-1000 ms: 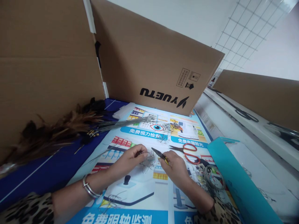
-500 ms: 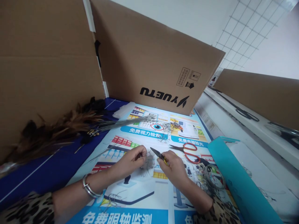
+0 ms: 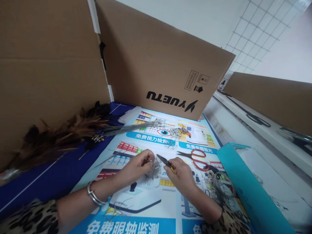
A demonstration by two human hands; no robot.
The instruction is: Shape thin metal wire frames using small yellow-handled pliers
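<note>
My left hand (image 3: pixel 143 162) is closed in a pinch on a small tangle of thin wire (image 3: pixel 154 171), whose loops spread out below and right of the fingertips. A silver bangle (image 3: pixel 94 195) circles that wrist. In my right hand (image 3: pixel 181 174) is a pair of pliers (image 3: pixel 165 160), dark-jawed with a bit of yellow at the handle. The jaws point up and left, close beside the wire, and their tips look shut; whether they touch the wire I cannot tell. Red-handled scissors (image 3: pixel 198 159) lie just beyond my right hand.
Long straight wires (image 3: pixel 129 129) lie at the back beside dark brown feathers (image 3: pixel 73 130) on the left. A coil of wire (image 3: pixel 224 184) sits right of my forearm, against a turquoise box (image 3: pixel 246 175). Cardboard panels (image 3: pixel 151 58) stand behind the printed sheet (image 3: pixel 168 208).
My left hand has shifted very slightly upward, and the wire tangle in its fingers has turned a little. The right hand and the pliers stay nearly in place.
</note>
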